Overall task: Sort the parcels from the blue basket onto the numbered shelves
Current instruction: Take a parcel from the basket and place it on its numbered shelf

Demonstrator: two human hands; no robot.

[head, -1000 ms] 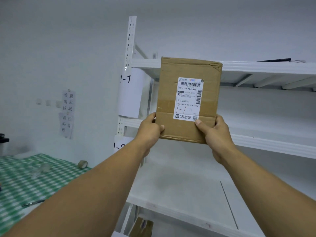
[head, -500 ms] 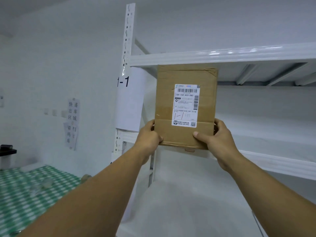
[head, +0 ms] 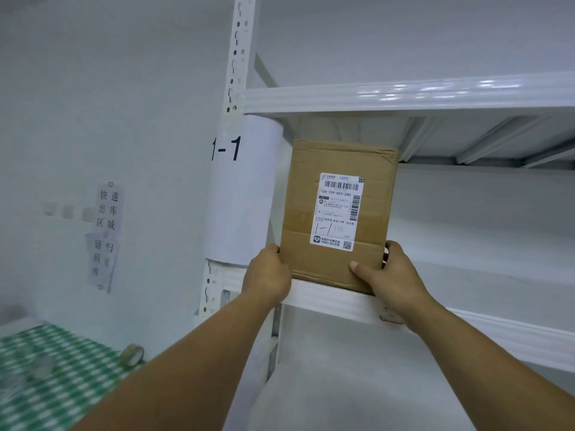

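A brown cardboard parcel (head: 301, 209) with a white shipping label stands upright, its bottom edge at the front lip of the white shelf (head: 497, 334). A paper sign reading 1-1 (head: 239, 188) hangs on the rack post just to its left. My left hand (head: 269, 275) grips the parcel's lower left corner. On the lower right corner sits my right hand (head: 389, 275), thumb across the front face. The blue basket is out of view.
Another white shelf (head: 404, 94) runs overhead, and a lower shelf surface (head: 357, 384) lies beneath my arms. A table with a green checked cloth (head: 53, 377) stands at lower left, with a tape roll (head: 132, 353) on it. Paper notices (head: 105, 234) hang on the wall.
Both hands have carried the parcel forward and down relative to the rack, from in front of the upper shelf edge into the bay beside the 1-1 sign, its bottom now at the shelf lip.
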